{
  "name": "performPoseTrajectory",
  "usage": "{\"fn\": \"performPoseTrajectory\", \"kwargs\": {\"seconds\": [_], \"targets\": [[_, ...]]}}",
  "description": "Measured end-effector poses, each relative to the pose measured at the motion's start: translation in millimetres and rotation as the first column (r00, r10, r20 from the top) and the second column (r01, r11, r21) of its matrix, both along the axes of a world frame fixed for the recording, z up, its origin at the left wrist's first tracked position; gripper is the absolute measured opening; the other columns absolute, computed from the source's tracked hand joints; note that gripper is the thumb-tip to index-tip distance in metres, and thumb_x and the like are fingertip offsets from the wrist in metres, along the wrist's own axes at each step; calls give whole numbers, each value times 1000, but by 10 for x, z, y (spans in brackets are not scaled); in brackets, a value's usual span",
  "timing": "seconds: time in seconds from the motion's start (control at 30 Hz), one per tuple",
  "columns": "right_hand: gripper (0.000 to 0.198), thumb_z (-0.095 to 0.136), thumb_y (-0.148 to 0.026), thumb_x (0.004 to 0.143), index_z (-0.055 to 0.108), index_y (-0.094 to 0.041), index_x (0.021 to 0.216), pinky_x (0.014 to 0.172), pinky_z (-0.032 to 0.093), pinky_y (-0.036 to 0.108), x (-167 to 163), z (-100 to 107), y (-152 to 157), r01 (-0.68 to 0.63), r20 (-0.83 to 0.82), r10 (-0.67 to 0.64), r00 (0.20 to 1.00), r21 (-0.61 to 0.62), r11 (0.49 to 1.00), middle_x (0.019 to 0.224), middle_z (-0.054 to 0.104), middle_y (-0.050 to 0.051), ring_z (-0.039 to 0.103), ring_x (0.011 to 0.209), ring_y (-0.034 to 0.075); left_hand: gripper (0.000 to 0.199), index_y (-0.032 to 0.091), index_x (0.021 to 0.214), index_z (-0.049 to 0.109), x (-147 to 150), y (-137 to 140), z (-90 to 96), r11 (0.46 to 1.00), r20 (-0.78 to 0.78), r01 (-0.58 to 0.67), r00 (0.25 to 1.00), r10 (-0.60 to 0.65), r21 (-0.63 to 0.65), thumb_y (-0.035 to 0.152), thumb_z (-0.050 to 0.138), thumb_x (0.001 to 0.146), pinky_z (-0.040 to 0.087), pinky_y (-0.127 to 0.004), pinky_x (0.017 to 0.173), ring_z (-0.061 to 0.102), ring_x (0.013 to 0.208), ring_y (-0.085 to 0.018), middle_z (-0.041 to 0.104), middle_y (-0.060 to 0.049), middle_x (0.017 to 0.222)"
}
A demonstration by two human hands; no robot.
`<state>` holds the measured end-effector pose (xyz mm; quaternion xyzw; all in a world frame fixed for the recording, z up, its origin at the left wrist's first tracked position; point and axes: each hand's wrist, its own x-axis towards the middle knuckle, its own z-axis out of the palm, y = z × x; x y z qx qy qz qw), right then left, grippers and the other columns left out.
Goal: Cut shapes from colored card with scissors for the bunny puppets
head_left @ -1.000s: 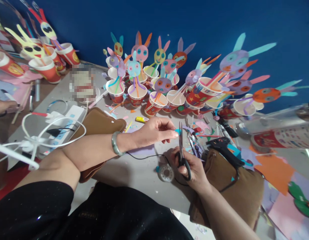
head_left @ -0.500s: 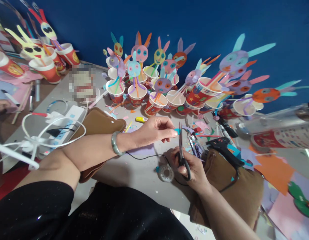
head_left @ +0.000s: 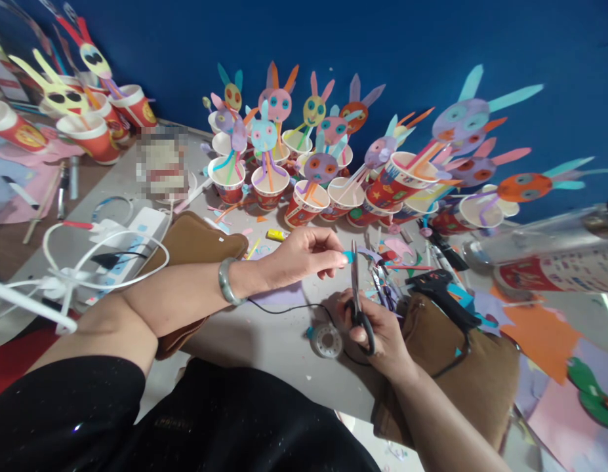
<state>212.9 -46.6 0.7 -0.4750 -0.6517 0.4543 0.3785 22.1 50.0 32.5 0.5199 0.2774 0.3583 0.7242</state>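
Observation:
Between the thumb and fingers of my left hand [head_left: 311, 257] is a small piece of blue paper [head_left: 349, 257]. My right hand [head_left: 377, 331] grips a pair of scissors [head_left: 355, 282] by the black handles, blades pointing up. The blades are nearly together at the right edge of the blue piece; I cannot tell whether they are cutting it. Below my hands, a roll of tape [head_left: 327, 340] lies on the grey table [head_left: 279, 347]. A black cord [head_left: 288, 309] runs behind it.
Paper cups with rabbit-faced paper heads [head_left: 321, 169] crowd the back, before a blue wall. A power strip [head_left: 129, 249] with white cables lies left. On the right are a glue gun [head_left: 444, 295], a brown cushion [head_left: 461, 373], coloured paper [head_left: 534, 328] and a clear bag of cups [head_left: 554, 259].
Both my hands keep almost the same pose, with the scissors still at the blue paper. At the far left, another person's hand has gone out of view.

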Motion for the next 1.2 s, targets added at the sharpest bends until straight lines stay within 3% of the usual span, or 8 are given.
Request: {"fn": "performPoseTrajectory", "kwargs": {"seconds": [0.23,0.43,0.57,0.77,1.2], "targets": [[59,62,-77,75,53,-21,62,64,40,33,14,-15,-5,-14,-8,14,1000,-2,1000,68,54,3,50,68,19,15,14,71,57,-3,14,7,1000,-8,-19,1000,19,-12,24,62,80,46,-18,53,57,56,-5,60,1,62],[58,62,-76,75,52,-21,61,65,40,33,10,-18,1,-5,-20,6,1000,24,1000,66,53,2,48,66,18,30,14,73,59,5,11,25,998,-3,-17,1000,16,-62,41,64,84,46,-18,51,58,57,-6,63,-1,68],[59,62,-76,75,52,-20,60,64,40,33,-2,-6,10,-4,-17,4,1000,27,1000,66,53,2,48,65,18,28,13,72,59,-1,-2,25,1000,-16,3,1000,-4,-24,35,77,74,45,-18,52,55,55,-5,58,2,61],[60,61,-77,75,52,-20,61,64,40,33,2,-11,4,-5,-14,5,1000,0,1000,68,54,3,49,68,18,15,13,74,59,-6,11,-11,1000,-7,-3,1000,3,2,22,69,77,46,-18,54,56,55,-5,59,2,61],[59,62,-76,76,51,-20,60,66,40,33,23,-41,6,-22,-15,22,1000,-1,1000,69,55,3,50,70,19,15,14,70,57,-6,3,15,1000,-10,-17,1000,17,15,24,67,77,46,-18,53,55,54,-5,58,3,58]]}}
